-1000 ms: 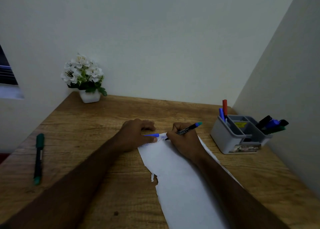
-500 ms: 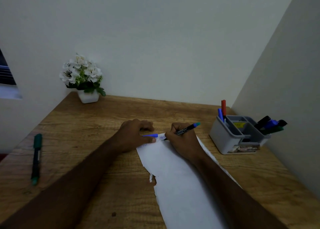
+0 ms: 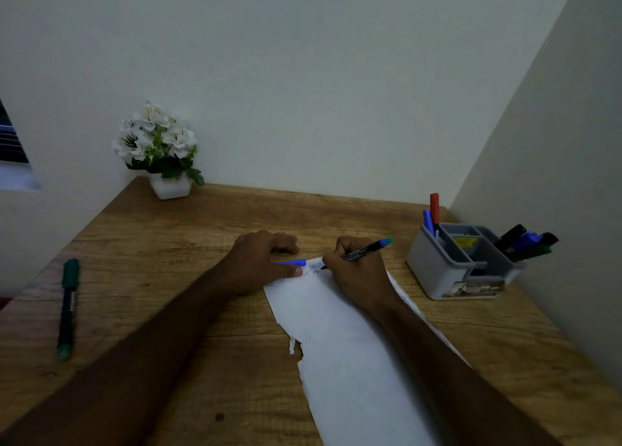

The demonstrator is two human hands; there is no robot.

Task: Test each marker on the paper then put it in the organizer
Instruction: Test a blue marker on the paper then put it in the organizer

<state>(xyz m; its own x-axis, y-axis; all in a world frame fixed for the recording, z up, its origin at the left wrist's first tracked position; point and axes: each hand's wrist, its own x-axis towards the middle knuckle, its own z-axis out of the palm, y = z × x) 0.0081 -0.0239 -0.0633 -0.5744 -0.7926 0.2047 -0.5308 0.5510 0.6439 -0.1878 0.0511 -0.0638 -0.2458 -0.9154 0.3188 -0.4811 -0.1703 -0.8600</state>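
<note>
My right hand [image 3: 358, 270] grips a black marker [image 3: 365, 250] with a teal end, its tip down on the top edge of the torn white paper [image 3: 346, 351]. Faint written marks show there. My left hand [image 3: 266, 260] rests at the paper's top left corner and holds a blue cap [image 3: 292, 262] between thumb and fingers. A green marker [image 3: 68, 306] lies alone on the table's left side. The grey organizer [image 3: 437, 270] stands at the right and holds a red marker [image 3: 434, 208], a blue one [image 3: 428, 221] and several dark ones [image 3: 525, 242].
The wooden table [image 3: 168, 250] sits in a corner, walls behind and close on the right. A white pot of white flowers [image 3: 158, 149] stands at the back left. A window edge shows at the far left.
The marker tip has shifted slightly along the paper's top edge as it writes. Both hands stay in the same place.
</note>
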